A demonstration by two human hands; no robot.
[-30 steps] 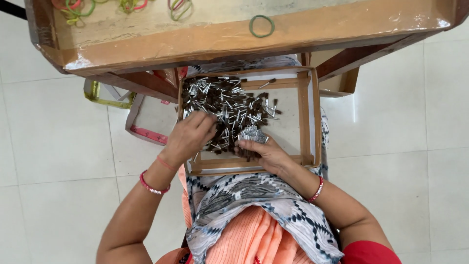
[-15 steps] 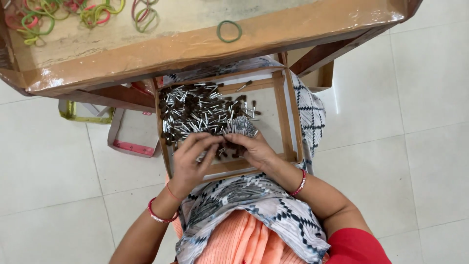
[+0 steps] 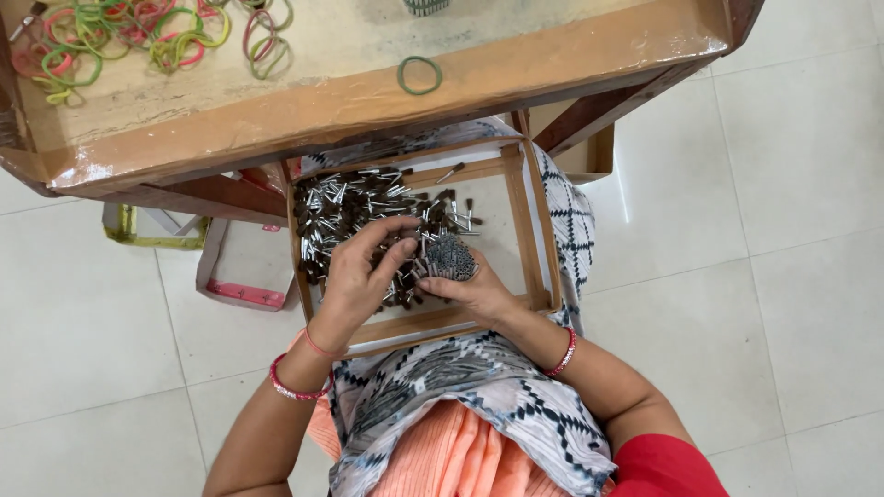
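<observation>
- Wooden tray (image 3: 534, 221): shallow, rectangular, pale-floored, resting on the seated person's lap; taken here as the landmark for all that follows.
- Loose sticks (image 3: 345, 207): a heap of small dark pieces with silvery ends, piled in the tray's far-left part and thinning out toward its middle.
- Bundle of sticks (image 3: 448, 258): a tight round cluster, ends up, near the tray's middle, just beside the heap.
- Right hand (image 3: 479, 294): at the tray's near edge, fingers closed around the bundle and holding it upright.
- Left hand (image 3: 354, 276): over the tray's left half, palm down on the heap, fingers stretched toward the bundle and reaching its side; they are curled loosely, and whether they pinch any sticks I cannot tell.
- Wooden table (image 3: 368, 92): beyond the tray's far edge, with a raised rim.
- Green rubber band (image 3: 419, 75): alone on the table, straight beyond the tray.
- Coloured rubber bands (image 3: 138, 37): a tangle of green, pink and yellow, on the table far left of the tray.
- Flat cardboard boxes (image 3: 235, 271): on the tiled floor, left of the tray.
</observation>
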